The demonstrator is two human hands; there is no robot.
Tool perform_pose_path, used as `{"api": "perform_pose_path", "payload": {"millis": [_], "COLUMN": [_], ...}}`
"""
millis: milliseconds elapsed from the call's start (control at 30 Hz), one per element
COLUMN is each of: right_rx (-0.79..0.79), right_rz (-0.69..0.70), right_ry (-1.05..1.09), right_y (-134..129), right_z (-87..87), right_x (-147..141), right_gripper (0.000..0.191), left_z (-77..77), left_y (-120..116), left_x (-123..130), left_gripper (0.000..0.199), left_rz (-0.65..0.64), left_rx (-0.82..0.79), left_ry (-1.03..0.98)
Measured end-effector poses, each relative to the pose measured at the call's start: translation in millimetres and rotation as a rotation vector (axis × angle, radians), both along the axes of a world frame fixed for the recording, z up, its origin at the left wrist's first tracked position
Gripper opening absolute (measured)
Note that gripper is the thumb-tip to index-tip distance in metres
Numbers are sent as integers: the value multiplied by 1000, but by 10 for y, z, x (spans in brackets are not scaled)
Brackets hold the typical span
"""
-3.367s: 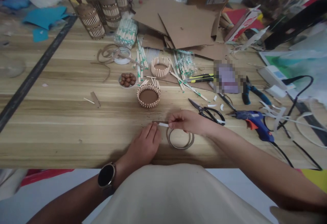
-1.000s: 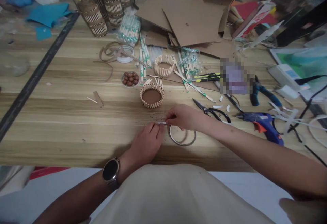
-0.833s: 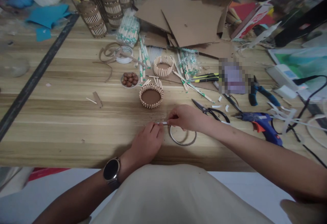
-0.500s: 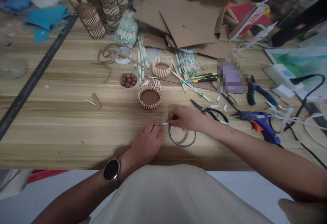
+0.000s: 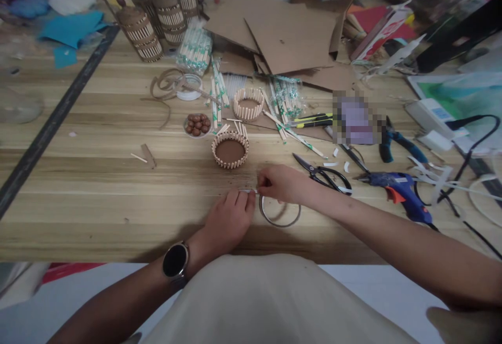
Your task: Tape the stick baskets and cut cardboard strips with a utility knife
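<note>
The wooden table [image 5: 98,176] is the largest thing here, and the whole work lies on it. At its far side are spread flat cardboard sheets [image 5: 290,35], one partly over another. To the left of them stand several brown lanterns [image 5: 141,33] with rows of pale sticks. On the right side lies a blue glue gun [image 5: 400,187] with an orange trigger, its nozzle pointing to the left.

The left hand [image 5: 231,218] rests low over the table near its front edge, and its fingers lie close together with the tips on the narrow strip; whether they grip it or only press it down, I cannot tell. The right hand [image 5: 284,183] is just beside it, with thumb and forefinger pinched together on the other end of this strip. To the right of this hand lie black-handled scissors [image 5: 304,162].

Below the right hand is a thin loop of band [image 5: 281,226], partly covered by the hand. Beyond the hands stands a round stick basket [image 5: 230,150] with a brown bottom, and farther back there is a paler stick ring [image 5: 249,111]. A small dish [image 5: 187,132] is at the left of them.

The narrow strip [image 5: 248,191] itself, whitish on top, is between the two hands; its joining to the loop is hidden. Smaller are the white scraps [image 5: 330,164] near the scissors, and smallest the brown beads [image 5: 198,123] in the dish.
</note>
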State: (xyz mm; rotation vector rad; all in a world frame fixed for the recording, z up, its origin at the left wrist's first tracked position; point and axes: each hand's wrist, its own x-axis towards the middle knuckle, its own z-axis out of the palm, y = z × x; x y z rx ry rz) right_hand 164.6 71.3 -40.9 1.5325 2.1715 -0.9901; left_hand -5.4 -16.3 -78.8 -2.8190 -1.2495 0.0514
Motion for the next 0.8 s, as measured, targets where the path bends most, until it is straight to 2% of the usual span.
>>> {"api": "perform_pose_path", "payload": {"millis": [133,333,467,567,800], "right_rx": [-1,76,150,213,373], "right_rz": [1,-30,-36,-39,6], "right_ry": [28,77,103,131,208], "right_y": [-9,-117,-255,-367,-547], "right_z": [-10,131,287,347,276], "right_x": [16,69,78,89,170], "right_gripper": [14,7,7,5,7], "left_z": [34,206,343,416,464], "left_y": [59,200,292,339,341], "left_x": [-85,-196,-109,-43,-2], "left_gripper": [26,19,15,21,20], "left_rz": [17,195,202,254,385], "left_rx": [-48,-114,-384,-602,-767], "left_ry": [-112,-460,-554,-625,-745]}}
